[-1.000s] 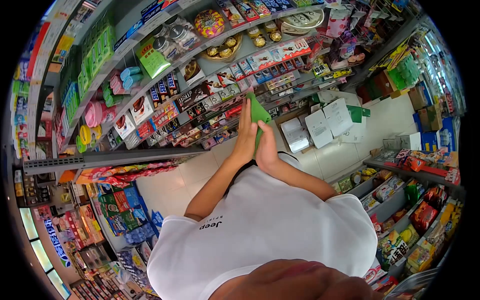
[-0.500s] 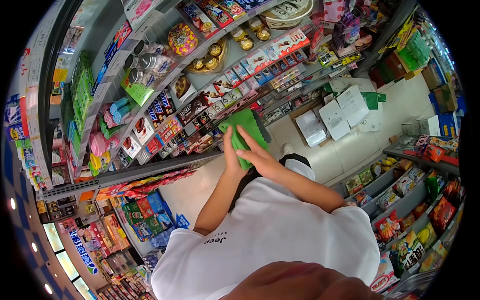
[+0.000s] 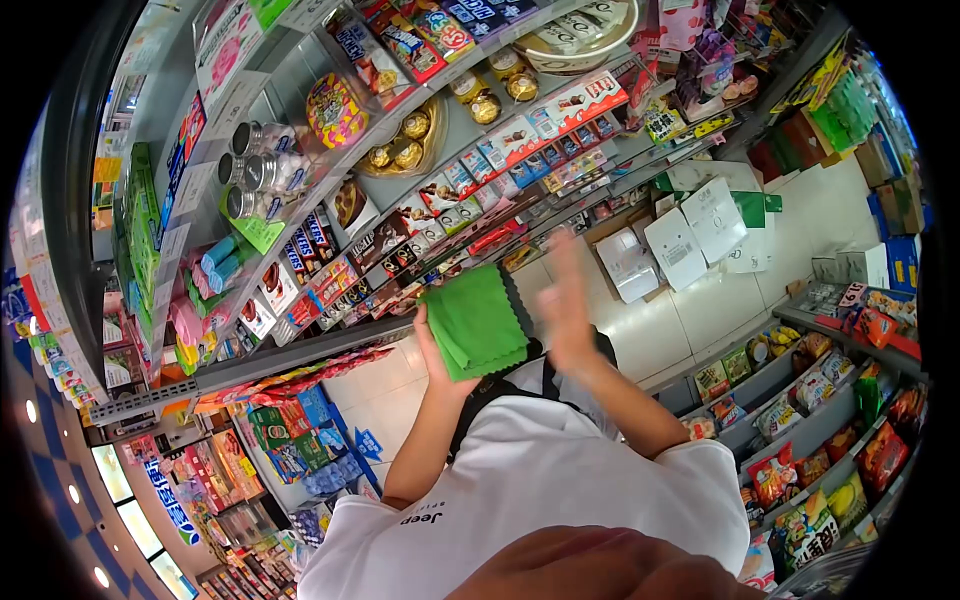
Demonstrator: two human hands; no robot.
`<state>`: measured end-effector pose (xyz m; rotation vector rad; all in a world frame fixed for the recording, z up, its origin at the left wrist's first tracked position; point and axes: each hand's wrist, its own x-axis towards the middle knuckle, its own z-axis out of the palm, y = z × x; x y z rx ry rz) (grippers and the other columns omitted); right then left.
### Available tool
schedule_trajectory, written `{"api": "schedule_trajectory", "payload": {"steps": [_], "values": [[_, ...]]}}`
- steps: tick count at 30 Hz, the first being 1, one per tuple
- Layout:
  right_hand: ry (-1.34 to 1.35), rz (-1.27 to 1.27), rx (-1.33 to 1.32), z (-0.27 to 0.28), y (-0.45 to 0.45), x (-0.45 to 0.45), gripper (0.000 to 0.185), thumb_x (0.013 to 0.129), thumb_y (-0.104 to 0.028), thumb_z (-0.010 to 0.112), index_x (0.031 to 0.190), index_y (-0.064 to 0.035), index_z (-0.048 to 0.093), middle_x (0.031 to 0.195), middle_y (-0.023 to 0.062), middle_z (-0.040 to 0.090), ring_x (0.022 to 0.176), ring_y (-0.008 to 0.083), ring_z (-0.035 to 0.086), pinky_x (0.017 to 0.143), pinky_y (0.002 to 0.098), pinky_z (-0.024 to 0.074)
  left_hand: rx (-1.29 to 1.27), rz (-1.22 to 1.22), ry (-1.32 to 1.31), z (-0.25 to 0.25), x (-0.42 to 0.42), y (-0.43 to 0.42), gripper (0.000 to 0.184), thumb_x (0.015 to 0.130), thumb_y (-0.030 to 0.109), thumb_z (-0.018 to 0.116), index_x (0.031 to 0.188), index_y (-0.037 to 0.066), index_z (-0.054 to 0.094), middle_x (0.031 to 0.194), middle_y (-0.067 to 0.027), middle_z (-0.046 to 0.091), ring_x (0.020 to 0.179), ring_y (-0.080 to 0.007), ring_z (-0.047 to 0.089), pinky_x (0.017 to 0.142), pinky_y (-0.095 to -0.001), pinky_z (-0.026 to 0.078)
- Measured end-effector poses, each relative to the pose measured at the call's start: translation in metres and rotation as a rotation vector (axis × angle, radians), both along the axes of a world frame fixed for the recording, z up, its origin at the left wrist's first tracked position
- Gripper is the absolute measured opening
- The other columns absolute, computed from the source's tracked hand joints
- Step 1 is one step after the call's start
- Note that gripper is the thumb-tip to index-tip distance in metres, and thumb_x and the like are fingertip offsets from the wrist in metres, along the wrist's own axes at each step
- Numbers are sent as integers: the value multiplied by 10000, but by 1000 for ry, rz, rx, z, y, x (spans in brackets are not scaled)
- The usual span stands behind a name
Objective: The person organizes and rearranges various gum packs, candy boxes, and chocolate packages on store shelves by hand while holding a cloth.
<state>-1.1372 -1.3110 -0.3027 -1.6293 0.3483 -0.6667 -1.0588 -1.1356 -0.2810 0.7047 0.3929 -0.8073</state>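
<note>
My left hand (image 3: pixel 436 358) is holding a folded green cloth (image 3: pixel 475 325) with serrated edges, the cloth hiding most of its fingers. The cloth is lying in front of my white T-shirt (image 3: pixel 540 470). My right hand (image 3: pixel 568 305), appearing blurred, is staying empty, fingers extended, just beside the cloth's right edge. Snickers boxes (image 3: pixel 307 247) are standing on the shelving beyond; opened cartons (image 3: pixel 680 248) are resting on the floor, right
</note>
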Motion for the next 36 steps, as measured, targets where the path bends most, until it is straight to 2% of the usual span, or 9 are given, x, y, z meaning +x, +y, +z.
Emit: {"api": "schedule_trajectory", "payload": {"steps": [3, 6, 10, 19, 22, 26, 30, 32, 36], "values": [[205, 389, -474, -3, 68, -11, 751, 1032, -515, 431, 1566, -2, 303, 1626, 240, 284, 1548, 396, 175, 1229, 598, 57, 159, 20, -2, 5, -11, -13, 658, 979, 621, 466, 1388, 118, 570, 1411, -115, 589, 1272, -310, 575, 1106, -478, 438], [163, 498, -242, -14, 62, -1, 754, 1028, -527, 426, 1558, -1, 321, 1626, 240, 284, 1550, 390, 179, 1226, 607, 50, 155, 33, -27, 16, -7, -12, 615, 1006, 594, 432, 1364, 117, 581, 1386, -113, 605, 1255, -306, 587, 1100, -465, 446], [17, 102, -213, 12, 13, 4, 712, 1026, -497, 427, 1541, -8, 374, 1607, 241, 326, 1528, 398, 244, 1225, 613, 64, -19, 72, -31, 8, 3, 0, 568, 1027, 549, 416, 1365, 124, 582, 1386, -112, 614, 1254, -306, 592, 1109, -470, 440], [82, 416, -503, -1, 46, -2, 652, 999, -448, 535, 1488, -25, 447, 1543, 218, 427, 1462, 367, 370, 1212, 540, 248, 69, 7, 61, -2, -10, -12, 580, 1009, 569, 454, 1370, 134, 582, 1359, -98, 622, 1235, -277, 594, 1084, -461, 459], [-13, 478, -20, 15, 5, 1, 517, 988, -324, 603, 1426, -55, 540, 1432, 193, 556, 1339, 343, 524, 1138, 471, 389, -53, -2, -20, -20, 1, 2, 578, 999, 575, 479, 1355, 137, 600, 1352, -92, 630, 1238, -278, 594, 1083, -460, 459], [-150, -110, -261, 67, -95, 18, 237, 908, -53, 668, 1138, -29, 721, 1118, 118, 720, 1032, 273, 661, 933, 378, 500, -170, 50, 99, -5, 11, 5, 558, 993, 545, 508, 1341, 122, 612, 1356, -89, 633, 1245, -281, 592, 1109, -468, 432], [-289, -464, -753, 123, -169, 45, 259, 914, -46, 654, 1164, -31, 717, 1148, 126, 705, 1027, 270, 648, 932, 375, 492, -218, 68, 66, -12, 16, 24, 560, 991, 547, 506, 1334, 117, 612, 1363, -94, 630, 1243, -293, 591, 1109, -486, 426], [-308, -502, -928, 151, -181, 60, 278, 932, -60, 645, 1201, -22, 703, 1193, 141, 694, 1110, 278, 636, 984, 369, 474, -229, 75, 58, -13, 17, 30, 557, 997, 541, 499, 1337, 114, 609, 1369, -99, 627, 1249, -298, 585, 1110, -493, 422], [-231, -392, -1016, 175, -185, 92, 520, 915, -383, 693, 1368, -143, 609, 1368, 147, 568, 1340, 359, 474, 1139, 625, 310, -211, 119, 43, -11, 16, 38, 556, 1010, 530, 481, 1352, 107, 596, 1391, -108, 611, 1268, -309, 570, 1118, -508, 411]]}}
